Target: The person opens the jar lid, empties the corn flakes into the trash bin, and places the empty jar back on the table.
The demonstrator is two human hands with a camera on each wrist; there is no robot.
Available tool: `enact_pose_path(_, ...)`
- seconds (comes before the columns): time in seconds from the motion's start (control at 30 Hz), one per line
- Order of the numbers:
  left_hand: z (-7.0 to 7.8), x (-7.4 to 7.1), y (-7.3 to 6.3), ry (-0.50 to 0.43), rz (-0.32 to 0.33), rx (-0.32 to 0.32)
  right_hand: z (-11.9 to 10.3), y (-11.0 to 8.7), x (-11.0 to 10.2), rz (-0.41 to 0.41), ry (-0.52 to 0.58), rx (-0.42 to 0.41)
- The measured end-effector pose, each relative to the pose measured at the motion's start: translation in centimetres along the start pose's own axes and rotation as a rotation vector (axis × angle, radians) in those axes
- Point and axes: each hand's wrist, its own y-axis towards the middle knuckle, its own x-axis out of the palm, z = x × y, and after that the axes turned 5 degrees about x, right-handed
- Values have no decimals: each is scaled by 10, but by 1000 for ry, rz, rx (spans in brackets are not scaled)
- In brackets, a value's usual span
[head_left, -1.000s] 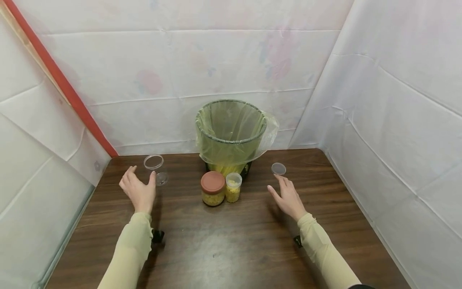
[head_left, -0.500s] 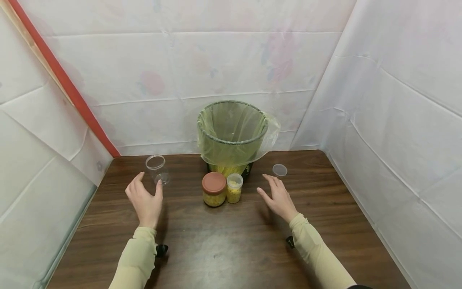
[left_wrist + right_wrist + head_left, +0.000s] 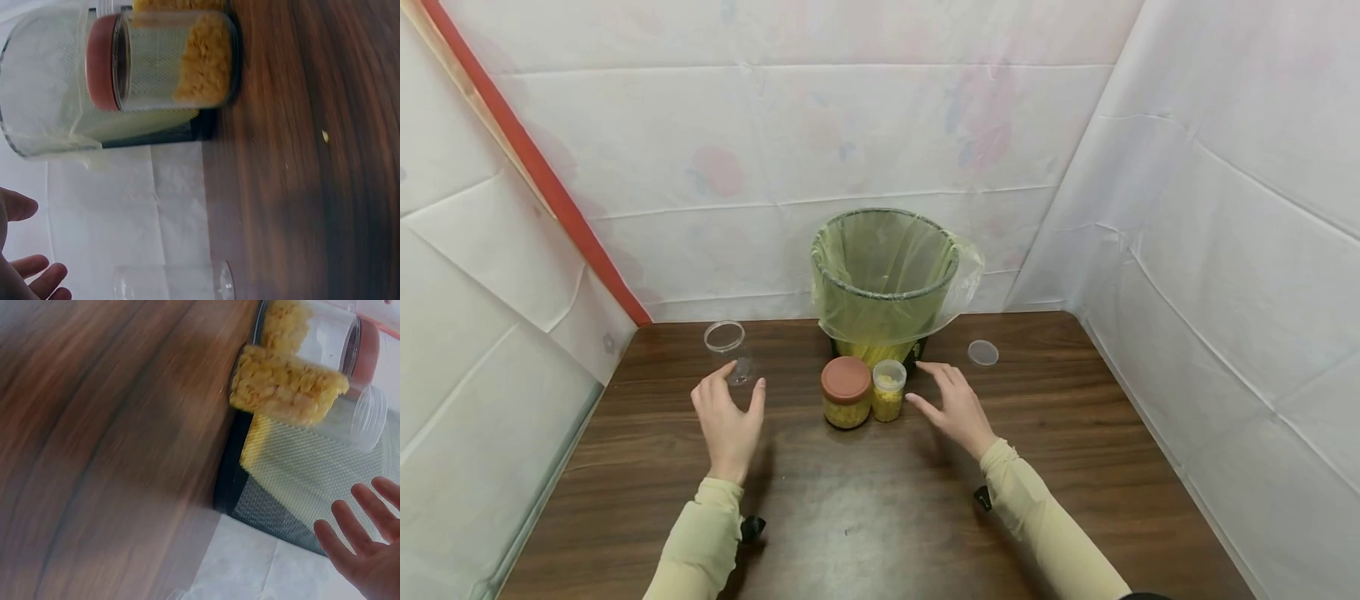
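In the head view my right hand [image 3: 953, 406] spreads its thumb and fingers just right of a small clear container [image 3: 888, 400], which has no lid on and is part filled with yellow pieces. A glass jar [image 3: 846, 408] with a reddish-brown lid [image 3: 847, 380] stands beside it, yellow pieces in its lower part. My left hand [image 3: 728, 417] hovers with parted fingers in front of an empty clear container [image 3: 725, 337], overlapping its lower part. Neither hand holds anything. Both filled containers [image 3: 281, 387] show up close in the right wrist view.
A mesh bin [image 3: 887, 321] with a yellow-green bag over its rim stands behind the jars. A clear round lid [image 3: 983, 352] lies on the wooden table [image 3: 865, 517] at the right. White sheeting [image 3: 775, 150] encloses the back and sides. A yellow crumb [image 3: 325, 135] lies on the table.
My right hand has moved left, away from the clear round lid to beside the small container. My left hand has shifted right and slightly back from the empty container.
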Motion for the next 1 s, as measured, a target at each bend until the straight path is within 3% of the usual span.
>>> enact_pose_path(0.2, 11, 6, -1, -32, -22, 26, -9, 8, 9, -1, -7, -17)
enact_pose_path(0.53, 24, 12, -2, -58, -54, 26, -16, 15, 20, -29, -36, 40)
enact_pose_path(1.0, 26, 15, -6, -80, -45, 19, -20, 17, 32, -50, 26, 84)
